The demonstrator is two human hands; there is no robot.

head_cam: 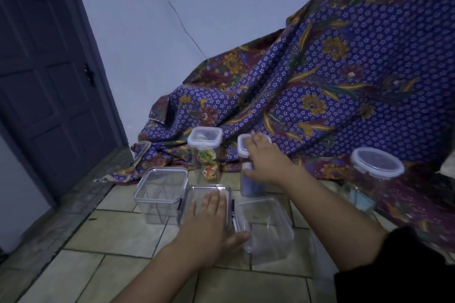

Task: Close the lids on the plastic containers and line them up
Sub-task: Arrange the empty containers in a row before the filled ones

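Note:
Several clear plastic containers stand on the tiled floor. My left hand [211, 219] lies flat, fingers spread, on the lid of the middle square container [197, 194]. To its left is a lidded square container [161, 188]; to its right an open lidless container [268, 226]. My right hand [264, 158] wraps the tall container with blue contents [251, 187], covering most of its lid. Behind stands a tall lidded container with colourful contents [205, 145]. At the right is a tall round container with a closed lid [376, 163].
A purple patterned cloth [332, 86] drapes over something bulky behind and right of the containers. A dark door [49, 76] is at the left and a pale wall [172, 19] behind. Tiled floor [103, 233] extends in front.

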